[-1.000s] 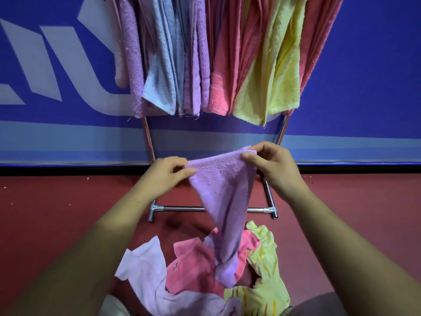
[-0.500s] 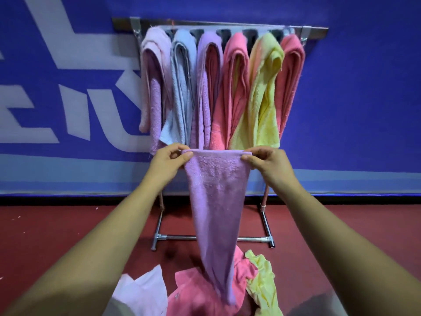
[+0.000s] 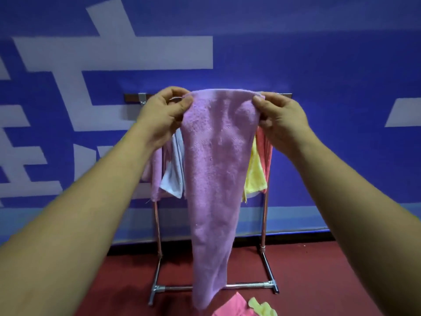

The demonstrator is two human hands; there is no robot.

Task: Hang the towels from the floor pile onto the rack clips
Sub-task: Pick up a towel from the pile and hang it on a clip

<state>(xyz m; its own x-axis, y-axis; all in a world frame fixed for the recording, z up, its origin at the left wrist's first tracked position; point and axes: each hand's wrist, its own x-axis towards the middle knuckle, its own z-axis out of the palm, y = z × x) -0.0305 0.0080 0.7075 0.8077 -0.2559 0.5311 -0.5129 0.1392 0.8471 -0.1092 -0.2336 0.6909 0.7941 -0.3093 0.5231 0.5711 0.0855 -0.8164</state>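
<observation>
Purple towel (image 3: 214, 167) is held up in front of the rack (image 3: 264, 224), its top edge level with the rack's top bar (image 3: 131, 98) and stretched between both hands. The left hand (image 3: 159, 112) has its grip pinched on the top left corner, and the right hand (image 3: 282, 119) has its grip pinched on the top right corner. Behind it the rack carries hung towels: a lilac towel (image 3: 156, 176) at the left, a pale blue towel (image 3: 173, 176) beside it, then a yellow towel (image 3: 254, 176) and a coral towel (image 3: 267, 147) at the right end. The hands and cloth hide the clips. The rack stands on a dark red floor (image 3: 319, 270) against a blue wall (image 3: 319, 65) with large white shapes and a paler band along its foot. At the bottom edge a pink towel (image 3: 232, 307) and a yellow-green towel (image 3: 262, 309) lie on the floor just beside each other. The held towel is fuzzy terry, widest at the top and narrowing to a hanging tip in front of the rack's base bar (image 3: 246, 285).
</observation>
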